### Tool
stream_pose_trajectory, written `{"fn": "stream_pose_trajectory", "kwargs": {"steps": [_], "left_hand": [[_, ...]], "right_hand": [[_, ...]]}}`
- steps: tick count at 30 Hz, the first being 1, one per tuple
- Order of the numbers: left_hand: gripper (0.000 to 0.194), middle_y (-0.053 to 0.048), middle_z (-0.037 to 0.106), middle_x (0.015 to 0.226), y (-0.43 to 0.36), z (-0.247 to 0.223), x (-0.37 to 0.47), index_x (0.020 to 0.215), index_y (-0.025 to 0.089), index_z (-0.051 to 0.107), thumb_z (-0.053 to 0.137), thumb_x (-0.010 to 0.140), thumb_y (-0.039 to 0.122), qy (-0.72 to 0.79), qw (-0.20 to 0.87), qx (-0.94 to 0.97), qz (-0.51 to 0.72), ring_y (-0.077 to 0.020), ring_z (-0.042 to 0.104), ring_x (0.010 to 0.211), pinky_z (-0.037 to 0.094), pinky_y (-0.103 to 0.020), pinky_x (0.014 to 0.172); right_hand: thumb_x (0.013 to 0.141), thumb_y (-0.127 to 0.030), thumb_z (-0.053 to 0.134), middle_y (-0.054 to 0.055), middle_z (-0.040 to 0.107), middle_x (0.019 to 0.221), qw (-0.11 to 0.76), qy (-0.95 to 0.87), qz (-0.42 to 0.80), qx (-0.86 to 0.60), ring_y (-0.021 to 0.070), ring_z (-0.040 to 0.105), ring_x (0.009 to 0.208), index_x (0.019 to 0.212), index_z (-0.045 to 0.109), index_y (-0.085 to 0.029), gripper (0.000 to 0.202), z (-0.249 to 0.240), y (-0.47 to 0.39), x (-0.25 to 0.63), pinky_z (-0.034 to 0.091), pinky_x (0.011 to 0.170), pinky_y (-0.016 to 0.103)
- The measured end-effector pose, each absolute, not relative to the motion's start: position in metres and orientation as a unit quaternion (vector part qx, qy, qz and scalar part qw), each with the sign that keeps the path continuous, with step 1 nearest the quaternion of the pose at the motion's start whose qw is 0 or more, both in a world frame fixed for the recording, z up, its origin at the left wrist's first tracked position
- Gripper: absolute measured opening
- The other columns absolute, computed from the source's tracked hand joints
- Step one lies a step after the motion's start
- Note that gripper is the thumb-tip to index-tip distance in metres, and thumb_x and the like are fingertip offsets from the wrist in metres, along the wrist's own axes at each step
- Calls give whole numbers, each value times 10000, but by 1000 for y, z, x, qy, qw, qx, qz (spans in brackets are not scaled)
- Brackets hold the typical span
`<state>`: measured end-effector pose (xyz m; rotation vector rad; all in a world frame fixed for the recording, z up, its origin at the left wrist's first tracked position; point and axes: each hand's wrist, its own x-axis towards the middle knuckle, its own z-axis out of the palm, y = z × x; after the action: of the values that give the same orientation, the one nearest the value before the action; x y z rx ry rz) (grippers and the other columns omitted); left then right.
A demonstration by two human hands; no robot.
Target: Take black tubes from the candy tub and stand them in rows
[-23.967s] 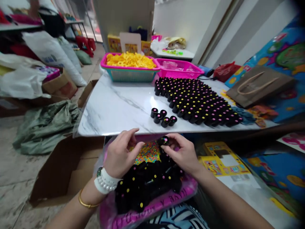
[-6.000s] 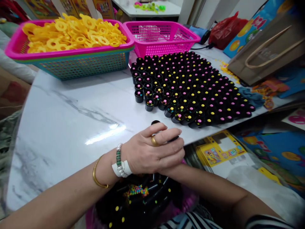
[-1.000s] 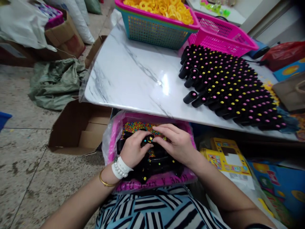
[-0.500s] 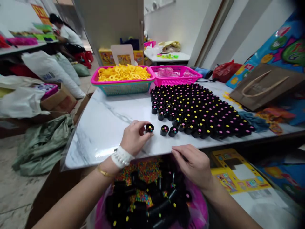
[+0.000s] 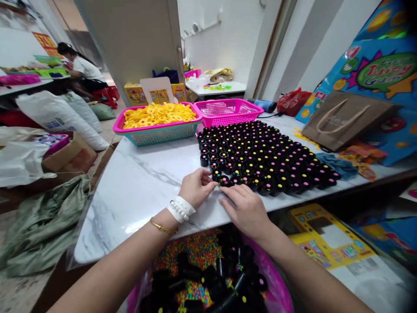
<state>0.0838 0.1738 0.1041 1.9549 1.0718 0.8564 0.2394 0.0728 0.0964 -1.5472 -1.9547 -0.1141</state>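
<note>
Head view: left hand pinches a black cup at the cup array's front-left edge; right hand beside it, parted and empty. Overpushing could topple adjoining cups.

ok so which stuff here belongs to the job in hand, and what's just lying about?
Job in hand, by the look of it:
black cups, left hand and right hand close by
pink tub, holding coloured beads and more cups

Probably lying about:
brown paper bag
red plastic bag
green sack

Forearms extended forward, left hand curled, right hand palm-down, thumb parted
</note>
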Motion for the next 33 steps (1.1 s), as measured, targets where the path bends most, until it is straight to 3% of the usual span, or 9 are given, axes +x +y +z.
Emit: {"fn": "stream_pose_trajectory", "kwargs": {"steps": [3,10,16,20,25,29,33], "left_hand": [[189,-30,729,761,173,107,87,919,156,631,694,757,230,425,348,771,321,-144,679,669,564,-304,666],[250,-37,737,799,174,114,96,1032,159,713,633,815,252,436,239,824,270,-175,672,704,541,-344,782],[225,-25,718,771,150,122,82,1009,169,711,633,814,251,423,203,830,303,-141,629,630,532,-302,702],[193,-36,687,813,77,110,44,994,180,684,535,906,264,385,164,838,350,-136,630,716,518,-274,719],[225,-86,686,941,5,50,-6,1046,186,679,493,924,223,303,226,911,167,-187,626,874,523,-317,791],[250,-90,675,1065,-10,24,-32,1040,199,686,466,923,192,345,259,893,124,-213,601,983,497,-379,893],[263,-123,652,1080,-6,30,-29,1095,168,667,556,861,209,397,207,890,91,-258,567,1019,477,-423,907]], "right_hand": [[910,-237,572,94,700,939,318,-733,-56,-599,238,603,896,1132,675,-133,266,95,69,236,505,831,381],[913,-189,558,55,707,861,396,-733,-36,-551,194,640,793,996,680,-193,148,93,34,239,521,750,339],[910,-156,555,56,707,857,390,-773,3,-500,173,650,776,997,685,-177,158,92,3,230,533,743,302],[939,-206,524,73,709,904,239,-854,83,-455,174,656,851,1032,690,-178,192,63,-1,228,520,776,285],[940,-199,507,84,704,880,-44,-882,191,-429,184,670,812,969,705,-168,202,19,20,217,483,710,264],[930,-190,477,88,711,946,-76,-889,177,-414,210,668,848,992,695,-178,227,26,27,202,469,728,285],[873,-161,540,83,712,1024,-79,-912,173,-363,235,645,950,1115,662,-193,273,35,16,191,459,822,315]]}}
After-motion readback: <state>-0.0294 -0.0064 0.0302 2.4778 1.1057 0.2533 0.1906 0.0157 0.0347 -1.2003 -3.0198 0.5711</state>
